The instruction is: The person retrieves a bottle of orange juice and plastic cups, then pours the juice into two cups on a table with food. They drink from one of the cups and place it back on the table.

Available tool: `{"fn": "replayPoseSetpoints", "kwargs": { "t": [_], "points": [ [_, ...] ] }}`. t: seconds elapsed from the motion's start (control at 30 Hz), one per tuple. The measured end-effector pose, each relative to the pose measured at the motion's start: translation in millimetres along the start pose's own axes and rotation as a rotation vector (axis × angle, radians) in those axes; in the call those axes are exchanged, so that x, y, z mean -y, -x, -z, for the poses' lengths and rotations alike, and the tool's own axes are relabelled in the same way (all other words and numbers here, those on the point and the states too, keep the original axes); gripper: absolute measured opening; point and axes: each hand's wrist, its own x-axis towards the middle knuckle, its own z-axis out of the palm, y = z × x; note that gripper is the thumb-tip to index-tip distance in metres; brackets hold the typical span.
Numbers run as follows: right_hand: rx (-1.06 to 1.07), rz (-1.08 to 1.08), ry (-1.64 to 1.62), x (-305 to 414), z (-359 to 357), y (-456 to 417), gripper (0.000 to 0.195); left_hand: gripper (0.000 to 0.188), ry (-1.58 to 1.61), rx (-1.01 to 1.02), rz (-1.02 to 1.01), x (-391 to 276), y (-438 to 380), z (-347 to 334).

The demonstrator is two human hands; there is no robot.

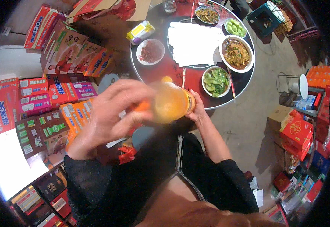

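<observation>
My right hand grips a plastic bottle of orange drink around its labelled end, just in front of the table's near edge. The bottle is tilted and blurred. On its left side, my left hand has thumb and fingers closed around an orange cap. Blur keeps me from telling whether the cap is still on the bottle. Beyond the bottle stands a round table with a red and black top. A bowl of green leafy vegetables is the dish nearest to my right hand.
White paper sheets cover the table's middle. Around them are a bowl of reddish bits, a noodle-like dish, cut green vegetables, chopsticks and a wipes pack. Cartons are stacked left; red boxes stand right.
</observation>
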Motion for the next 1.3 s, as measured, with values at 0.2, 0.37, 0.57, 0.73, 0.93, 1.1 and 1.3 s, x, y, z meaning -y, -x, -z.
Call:
{"fn": "replayPoseSetpoints", "kwargs": {
  "t": [0.2, 0.37, 0.57, 0.73, 0.93, 1.1, 1.3],
  "points": [
    [-0.046, -0.032, 0.013, 16.8, -18.1, -21.6, 0.048, 0.028, 0.152, 0.052, -0.092, 37.7, -14.5, 13.2],
    [-0.074, -0.193, 0.028, 22.7, -7.8, -35.8, 0.047, 0.024, 0.442, 0.364, -0.263, 72.1, -46.1, 26.7],
    [-0.025, -0.186, 0.098, 34.3, -63.4, -41.8, 0.057, 0.031, 0.406, 0.118, -0.030, 93.4, -48.9, 8.4],
    [0.046, -0.034, 0.022, 54.7, -35.0, -64.9, 0.067, 0.032, 0.325, -0.147, -0.098, 120.2, -81.1, 0.8],
    [-0.081, 0.045, 0.190, 49.0, -4.3, -14.5, 0.061, 0.027, 0.203, -0.407, -0.002, 196.6, -143.4, -33.3],
    [-0.195, 0.071, 0.119, 32.3, 32.1, 56.0, 0.059, 0.027, 0.114, -0.572, 0.090, 274.7, -194.8, -62.4],
    [-0.325, 0.165, -0.001, -2.2, 66.9, 117.3, 0.058, 0.033, -0.078, -0.673, 0.158, 335.7, -226.3, -80.2]
  ]
}}
